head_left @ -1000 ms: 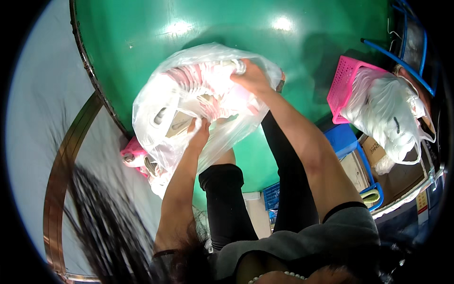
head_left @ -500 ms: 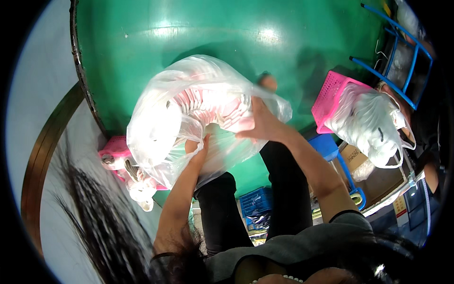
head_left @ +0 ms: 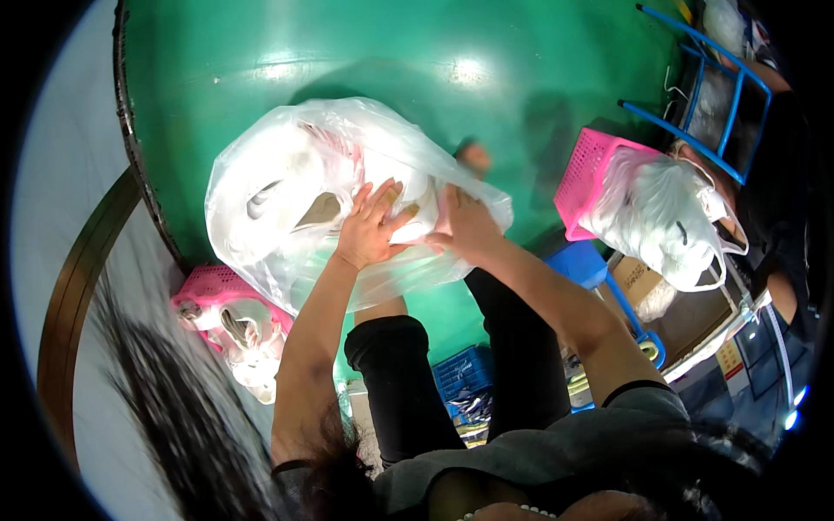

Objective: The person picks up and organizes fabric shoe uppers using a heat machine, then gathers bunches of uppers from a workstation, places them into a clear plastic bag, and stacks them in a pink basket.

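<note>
Clear plastic bag point(head_left: 347, 204) of white and pink items resting on green table point(head_left: 261, 52). Left hand point(head_left: 372, 227) flat, fingers spread, against bag's near side. Right hand point(head_left: 465, 224) pressed on bag just beside. Pink basket point(head_left: 589, 178) right of bag.

A large clear plastic bag point(head_left: 347, 200) lies bulging on the green counter point(head_left: 287, 61), near its near-left edge — stuffed with white items and a touch of pink, its film crinkled and glossy. The left hand point(head_left: 372, 227) presses flat on its near side; the right hand point(head_left: 462, 221) rests just beside it — also touching the bag.
</note>
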{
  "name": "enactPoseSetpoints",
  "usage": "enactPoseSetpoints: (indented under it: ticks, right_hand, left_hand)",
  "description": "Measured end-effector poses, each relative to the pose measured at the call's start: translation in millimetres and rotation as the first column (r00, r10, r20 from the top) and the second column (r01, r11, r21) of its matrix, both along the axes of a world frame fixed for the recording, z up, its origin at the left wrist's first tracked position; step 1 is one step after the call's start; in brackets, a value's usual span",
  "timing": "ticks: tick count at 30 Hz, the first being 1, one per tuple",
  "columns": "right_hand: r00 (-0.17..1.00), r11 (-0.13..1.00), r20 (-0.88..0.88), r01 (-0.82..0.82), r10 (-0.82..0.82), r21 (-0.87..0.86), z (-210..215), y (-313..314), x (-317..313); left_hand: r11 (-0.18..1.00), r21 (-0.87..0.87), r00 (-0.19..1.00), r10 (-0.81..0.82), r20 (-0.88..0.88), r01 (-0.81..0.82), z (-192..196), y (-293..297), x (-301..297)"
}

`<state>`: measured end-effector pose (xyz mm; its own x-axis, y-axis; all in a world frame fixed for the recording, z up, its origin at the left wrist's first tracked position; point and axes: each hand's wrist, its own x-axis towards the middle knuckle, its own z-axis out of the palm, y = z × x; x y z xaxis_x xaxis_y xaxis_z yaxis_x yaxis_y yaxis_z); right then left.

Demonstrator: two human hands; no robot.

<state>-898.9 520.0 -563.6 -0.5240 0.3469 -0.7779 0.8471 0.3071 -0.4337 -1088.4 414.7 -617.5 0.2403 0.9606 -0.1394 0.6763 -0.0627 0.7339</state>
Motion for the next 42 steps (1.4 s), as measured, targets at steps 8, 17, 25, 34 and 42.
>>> enactPoseSetpoints:
  ticks: [8,17,25,34,42]
  right_hand:
    - [0.941,0.919,-0.009,-0.327,0.337,0.222,-14,16,5]
    - [0.761,0.765,0.072,-0.642,0.644,-0.053,-87,17,-17]
    - [0.906,0.94,-0.252,-0.332,0.34,0.076,-55,-49,44]
    - [0.9,0.913,-0.165,0.409,-0.402,0.006,-24,-32,34]
    - [0.843,0.824,0.039,0.514,-0.537,0.237,-41,-32,44]
  left_hand:
    - [0.993,0.0,0.993,0.121,0.005,-0.121,-6,-15,12]
    - [0.969,0.028,0.967,0.242,0.077,-0.244,-2,-15,1]
    - [0.99,-0.078,0.962,0.135,0.239,-0.12,-5,-6,14]
    - [0.934,-0.106,0.898,0.356,0.259,-0.34,-15,-7,25]
    - [0.6,-0.36,0.699,0.644,-0.311,-0.714,-52,-93,24]
